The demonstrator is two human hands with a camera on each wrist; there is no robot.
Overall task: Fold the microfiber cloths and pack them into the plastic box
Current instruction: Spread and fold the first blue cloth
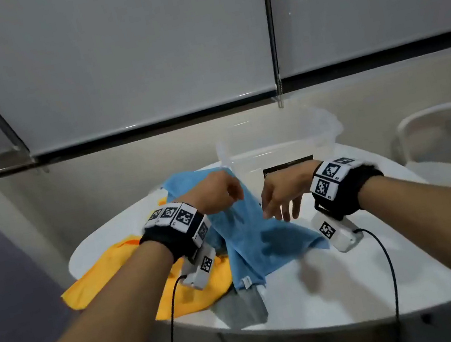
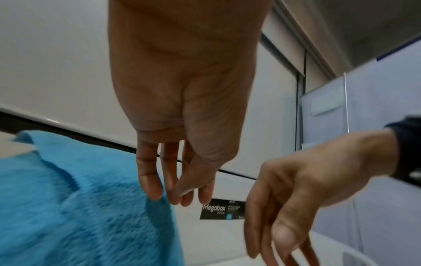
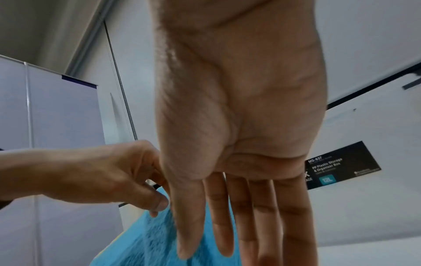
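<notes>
A blue microfiber cloth (image 1: 249, 242) lies over the middle of the white round table (image 1: 357, 274), and one edge is lifted into a peak. My left hand (image 1: 236, 196) pinches that raised edge; in the left wrist view its thumb lies against the fingers (image 2: 180, 194) beside the blue cloth (image 2: 79, 198). My right hand (image 1: 282, 212) hovers just right of the peak with straight, relaxed fingers (image 3: 227, 243) and holds nothing. A yellow cloth (image 1: 106, 270) lies under the blue one on the left. A grey cloth (image 1: 242, 306) sticks out near the front edge. The clear plastic box (image 1: 279, 143) stands behind my hands.
The box carries a black label (image 3: 341, 165) on its near wall. A white chair (image 1: 446, 132) stands beyond the table at the right. Bare tabletop shows to the right of the cloths. Window blinds fill the wall behind.
</notes>
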